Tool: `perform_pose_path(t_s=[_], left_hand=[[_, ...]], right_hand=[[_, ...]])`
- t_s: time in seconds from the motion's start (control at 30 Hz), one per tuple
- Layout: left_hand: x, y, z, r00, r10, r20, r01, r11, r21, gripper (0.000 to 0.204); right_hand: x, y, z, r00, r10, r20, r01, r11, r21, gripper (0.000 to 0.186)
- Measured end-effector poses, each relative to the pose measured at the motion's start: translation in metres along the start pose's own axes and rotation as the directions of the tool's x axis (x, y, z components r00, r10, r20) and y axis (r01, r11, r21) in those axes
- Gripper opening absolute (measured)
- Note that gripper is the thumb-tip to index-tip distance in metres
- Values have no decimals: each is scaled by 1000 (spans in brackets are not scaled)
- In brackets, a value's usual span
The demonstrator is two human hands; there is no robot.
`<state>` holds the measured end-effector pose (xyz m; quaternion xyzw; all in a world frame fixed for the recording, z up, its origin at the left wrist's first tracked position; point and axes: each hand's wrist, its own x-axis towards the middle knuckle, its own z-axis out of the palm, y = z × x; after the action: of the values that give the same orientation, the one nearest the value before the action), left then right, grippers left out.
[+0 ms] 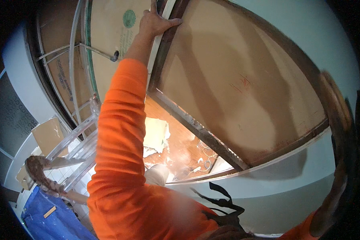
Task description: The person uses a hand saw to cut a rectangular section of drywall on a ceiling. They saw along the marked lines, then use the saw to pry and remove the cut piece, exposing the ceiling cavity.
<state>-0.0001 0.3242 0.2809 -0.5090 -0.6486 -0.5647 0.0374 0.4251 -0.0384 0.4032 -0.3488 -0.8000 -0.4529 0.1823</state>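
Note:
A large panel (pixel 236 80) with brown board in a dark frame stands tilted in front of me, its lower edge running diagonally. My left hand (pixel 158 23) reaches up in an orange sleeve and grips the dark left side of the frame. Its thumb lies across the frame's face and its other fingers reach over the edge beside a pale strip. At the far right, my right hand (pixel 330 86) is against the panel's right edge. It is dark and distorted there, so its fingers cannot be made out. Shadows fall over the board.
Another board-covered panel (pixel 108 36) with a green edge stands behind on the left. A clear plastic-wrapped ladder-like frame (pixel 82 146) and a blue sheet (pixel 54 218) are at lower left. Through the opening, a wooden floor (pixel 180 148) holds papers and a white cable (pixel 206 162).

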Motion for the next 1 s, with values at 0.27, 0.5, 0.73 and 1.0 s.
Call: perform_pose_path(t_s=[0.27, 0.5, 0.73, 1.0], left_hand=[[23, -25, 4, 997, 33, -65, -26, 994, 108, 146], [16, -22, 8, 996, 66, -65, -62, 997, 54, 148], [17, -34, 16, 984, 125, -128, -120, 992, 42, 146], [9, -6, -11, 999, 37, -26, -38, 999, -29, 146]], right_hand=[[18, -5, 7, 1000, 30, 2, -30, 991, 130, 44], [-30, 35, 28, 998, -43, 37, 41, 998, 46, 41], [-55, 78, 24, 958, 224, 176, -222, 974, -32, 57], [-91, 141, 16, 962, 169, 214, -127, 973, -195, 64]])
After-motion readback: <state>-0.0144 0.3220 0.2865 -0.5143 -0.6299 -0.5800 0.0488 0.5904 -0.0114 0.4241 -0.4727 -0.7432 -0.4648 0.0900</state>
